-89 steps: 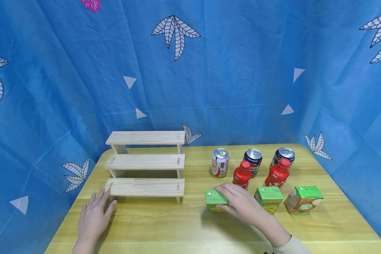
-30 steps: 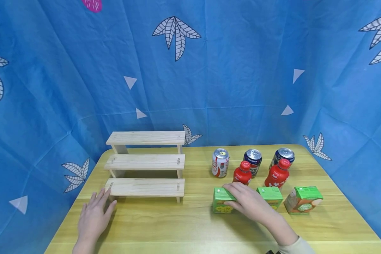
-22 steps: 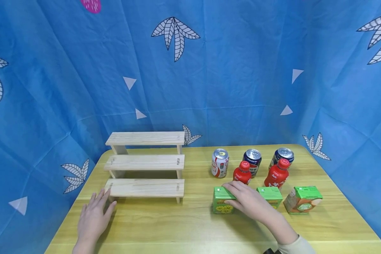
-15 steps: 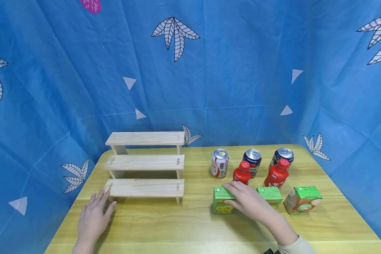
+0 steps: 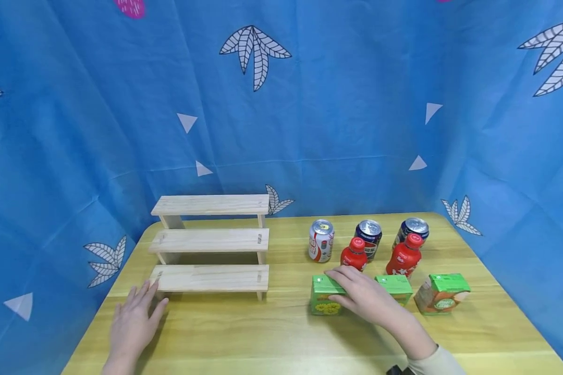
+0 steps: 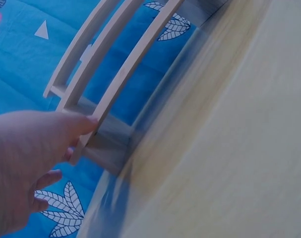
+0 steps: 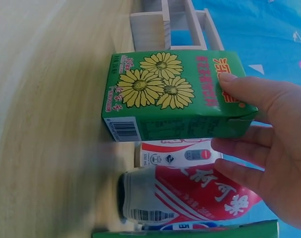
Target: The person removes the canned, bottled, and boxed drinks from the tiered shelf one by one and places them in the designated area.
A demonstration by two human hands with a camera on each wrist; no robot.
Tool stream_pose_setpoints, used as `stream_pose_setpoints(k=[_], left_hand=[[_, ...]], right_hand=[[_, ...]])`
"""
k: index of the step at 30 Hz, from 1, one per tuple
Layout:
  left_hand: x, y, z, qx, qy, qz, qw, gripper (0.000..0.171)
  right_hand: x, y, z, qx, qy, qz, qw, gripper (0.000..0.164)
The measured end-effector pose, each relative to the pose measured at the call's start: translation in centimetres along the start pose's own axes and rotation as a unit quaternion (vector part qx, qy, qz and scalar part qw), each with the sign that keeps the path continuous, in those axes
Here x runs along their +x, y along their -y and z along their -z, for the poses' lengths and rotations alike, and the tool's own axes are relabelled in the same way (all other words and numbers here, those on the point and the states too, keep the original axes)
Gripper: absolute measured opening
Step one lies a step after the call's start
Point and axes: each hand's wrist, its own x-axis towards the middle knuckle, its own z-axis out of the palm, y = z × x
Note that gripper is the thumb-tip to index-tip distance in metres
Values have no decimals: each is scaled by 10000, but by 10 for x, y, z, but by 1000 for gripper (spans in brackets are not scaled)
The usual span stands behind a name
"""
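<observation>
My right hand [image 5: 363, 297] pinches a green drink carton [image 7: 160, 94] with yellow flowers on its front, thumb on that face and fingers behind the top. In the head view the carton stands upright on the table, partly covered by the hand. My left hand [image 5: 133, 325] touches the front left corner of a three-step wooden rack [image 5: 211, 278] with its fingertips, fingers mostly straight. The left wrist view shows the thumb against the end of the lowest board. Another green carton [image 5: 395, 286] is just right of my right hand, partly hidden by it.
Behind the held carton are a red bottle [image 5: 354, 255], a white-and-red can [image 5: 321, 242] and a dark blue can [image 5: 369, 237]. Farther right stand a second red bottle [image 5: 405, 255], another dark can [image 5: 413, 229] and a green-topped brown carton [image 5: 442, 294]. Blue cloth [image 5: 347, 130] hangs behind the table.
Since three seconds ago, my right hand has shifted the green carton a little to the right; it has stayed there over the last second. My left hand stays at the rack's corner.
</observation>
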Motion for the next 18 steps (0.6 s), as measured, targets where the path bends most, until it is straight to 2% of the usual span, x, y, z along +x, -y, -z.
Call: stream_pose_setpoints(k=[7, 12, 18], left_hand=[[1, -1, 6, 198, 189, -63, 9996, 73], [1, -2, 9, 344, 122, -160, 9992, 72], [1, -5, 14, 303, 18, -241, 9992, 69]], right_hand=[[-2, 1, 12, 6, -18, 5, 10000, 55], [-5, -2, 22, -26, -264, 109, 9996, 57], [-8, -8, 34, -239, -563, 250, 9978, 56]])
